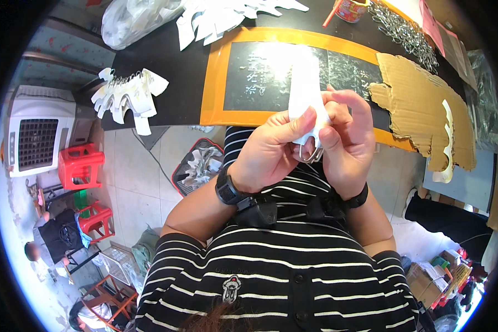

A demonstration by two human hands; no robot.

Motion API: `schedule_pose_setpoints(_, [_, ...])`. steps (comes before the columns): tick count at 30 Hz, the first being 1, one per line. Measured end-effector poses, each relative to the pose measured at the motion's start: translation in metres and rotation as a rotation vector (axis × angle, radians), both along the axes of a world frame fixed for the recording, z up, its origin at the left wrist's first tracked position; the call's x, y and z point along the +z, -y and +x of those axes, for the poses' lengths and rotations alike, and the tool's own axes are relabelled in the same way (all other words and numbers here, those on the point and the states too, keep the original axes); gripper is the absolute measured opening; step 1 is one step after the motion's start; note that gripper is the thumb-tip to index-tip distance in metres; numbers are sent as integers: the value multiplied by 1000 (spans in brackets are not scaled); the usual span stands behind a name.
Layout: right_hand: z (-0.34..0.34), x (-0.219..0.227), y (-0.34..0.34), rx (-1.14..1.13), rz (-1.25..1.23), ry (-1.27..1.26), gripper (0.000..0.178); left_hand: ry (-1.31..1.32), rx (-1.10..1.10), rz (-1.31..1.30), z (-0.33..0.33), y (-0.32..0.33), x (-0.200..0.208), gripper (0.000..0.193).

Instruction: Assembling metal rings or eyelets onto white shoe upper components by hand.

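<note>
Above the table's near edge, a long white strip [305, 94] is pinched by my left hand [268, 146], with the thumb lying across its lower part. At the strip's near end, which looks cut with an opening, sits a small bent metal hook [311, 155]. My right hand [348, 138] is closed around that end, its thumb by the hook and its curled fingers along the strip's right side. Those fingers partly hide how hook and strip meet. Glare washes out the strip's far end.
The black table [177, 77] carries an orange-taped dark panel [213, 83], white pieces with hooks [130, 94], more white pieces [218, 19], a plastic bag [138, 22], torn cardboard [420, 99], a heap of metal hooks [406, 39] and a tub [351, 10]. A basket [178, 176] stands on the floor.
</note>
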State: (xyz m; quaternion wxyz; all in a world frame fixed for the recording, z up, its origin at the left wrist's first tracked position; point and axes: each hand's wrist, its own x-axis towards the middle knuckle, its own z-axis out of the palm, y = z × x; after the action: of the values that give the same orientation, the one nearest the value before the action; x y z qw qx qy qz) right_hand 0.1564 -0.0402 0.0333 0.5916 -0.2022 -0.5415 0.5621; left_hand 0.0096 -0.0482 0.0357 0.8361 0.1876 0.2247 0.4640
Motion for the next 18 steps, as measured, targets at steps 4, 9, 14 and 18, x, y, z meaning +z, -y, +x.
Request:
schedule_pose_setpoints(4, [-2,4,-1,-24,-113,-78,62,30,-48,154,-5,0,-5,46])
schedule_pose_setpoints(9, [0,8,4,126,-223,-178,69,-332,37,593,-14,-4,7,65])
schedule_pose_setpoints(14, [4,12,5,68,-301,-153,73,-416,-3,551,-25,-1,21,23])
schedule_pose_setpoints(18, [9,19,4,60,-291,4,78,-513,17,577,-30,4,28,19])
